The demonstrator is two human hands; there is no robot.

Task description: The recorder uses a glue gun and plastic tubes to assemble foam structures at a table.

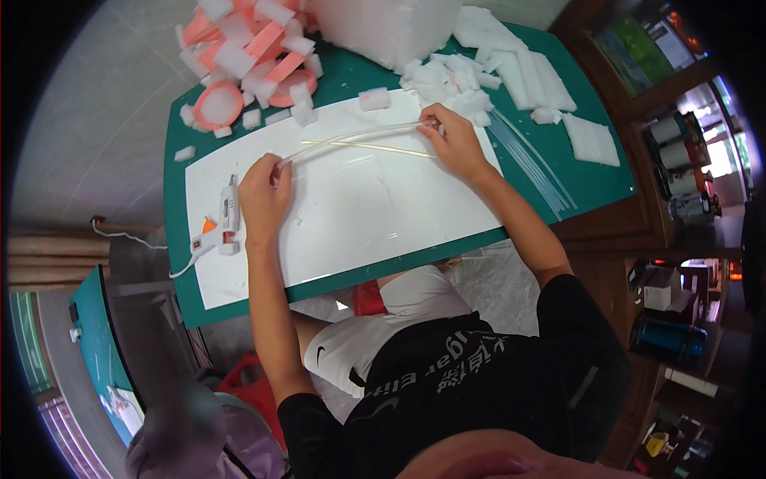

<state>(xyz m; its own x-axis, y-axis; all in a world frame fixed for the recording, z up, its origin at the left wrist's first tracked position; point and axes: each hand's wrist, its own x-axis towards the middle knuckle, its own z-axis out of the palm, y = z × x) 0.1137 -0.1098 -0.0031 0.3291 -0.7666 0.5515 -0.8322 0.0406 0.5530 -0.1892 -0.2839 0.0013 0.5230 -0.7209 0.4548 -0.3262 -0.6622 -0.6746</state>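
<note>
A pale, translucent stick [351, 134], bowed slightly upward, stretches between my two hands above a white board. My left hand [266, 195] pinches its left end, and my right hand [455, 142] grips the right end between thumb and fingers. Under it, a thin yellowish stick [383, 148] lies slantwise on the white board [351, 215]. Left of my left hand rests a white hot glue gun [219, 238] with an orange part, its cord running off the table's left side. Close to it is a white utility knife [229, 203].
Pink rings and white foam pieces [239, 64] are heaped at the back left. A big white foam block [387, 28] stands at the back. Foam scraps [451, 84], foam sheets [527, 76] and several clear sticks [531, 164] lie right on the green tabletop [606, 176].
</note>
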